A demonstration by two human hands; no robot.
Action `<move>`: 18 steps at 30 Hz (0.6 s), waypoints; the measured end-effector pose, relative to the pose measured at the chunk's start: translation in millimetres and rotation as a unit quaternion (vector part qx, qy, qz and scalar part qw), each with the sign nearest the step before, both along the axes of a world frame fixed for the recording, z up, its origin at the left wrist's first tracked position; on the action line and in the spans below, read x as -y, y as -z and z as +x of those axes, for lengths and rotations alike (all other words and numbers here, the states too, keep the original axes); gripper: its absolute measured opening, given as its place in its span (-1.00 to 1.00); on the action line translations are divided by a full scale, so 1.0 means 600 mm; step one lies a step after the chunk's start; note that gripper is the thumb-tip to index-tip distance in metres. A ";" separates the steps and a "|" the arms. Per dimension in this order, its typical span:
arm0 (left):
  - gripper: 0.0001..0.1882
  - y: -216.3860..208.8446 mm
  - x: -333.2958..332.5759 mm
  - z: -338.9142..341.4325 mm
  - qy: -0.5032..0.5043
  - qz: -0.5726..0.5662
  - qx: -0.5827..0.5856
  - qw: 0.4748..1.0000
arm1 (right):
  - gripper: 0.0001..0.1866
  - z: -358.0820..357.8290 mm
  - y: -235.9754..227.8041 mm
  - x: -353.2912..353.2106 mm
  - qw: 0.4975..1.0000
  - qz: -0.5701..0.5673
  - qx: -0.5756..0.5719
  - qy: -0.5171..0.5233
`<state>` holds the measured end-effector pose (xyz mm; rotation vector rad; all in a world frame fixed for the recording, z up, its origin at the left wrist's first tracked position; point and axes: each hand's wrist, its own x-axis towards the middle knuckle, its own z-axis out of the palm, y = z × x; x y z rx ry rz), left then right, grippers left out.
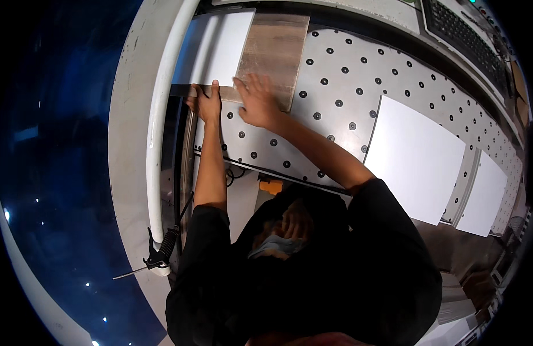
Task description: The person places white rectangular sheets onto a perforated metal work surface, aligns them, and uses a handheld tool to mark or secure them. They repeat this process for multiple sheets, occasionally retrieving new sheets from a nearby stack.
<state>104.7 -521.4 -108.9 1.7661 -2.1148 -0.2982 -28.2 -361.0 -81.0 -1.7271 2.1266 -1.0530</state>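
Note:
A brown wood-grain board lies at the far left of a dotted metal table. On the board's left part rests a smooth white sheet, with blue and grey reflections across it. My left hand touches the near edge of the sheet and board, its thumb and fingers apart. Over the board, just right of the sheet's near corner, my right hand lies flat with its fingers spread. Its fingertips reach beside the sheet's right edge. Neither hand is wrapped round anything.
A white rail runs along the left, with a black air blow gun at its near end. Two white panels, one larger and one smaller, lie on the right. A black keyboard sits at the far right.

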 end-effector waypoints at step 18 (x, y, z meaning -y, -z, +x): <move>0.12 0.006 0.003 0.007 0.004 -0.006 -0.010 1.000 | -0.18 0.035 0.005 0.036 0.999 -0.032 -0.030 -0.011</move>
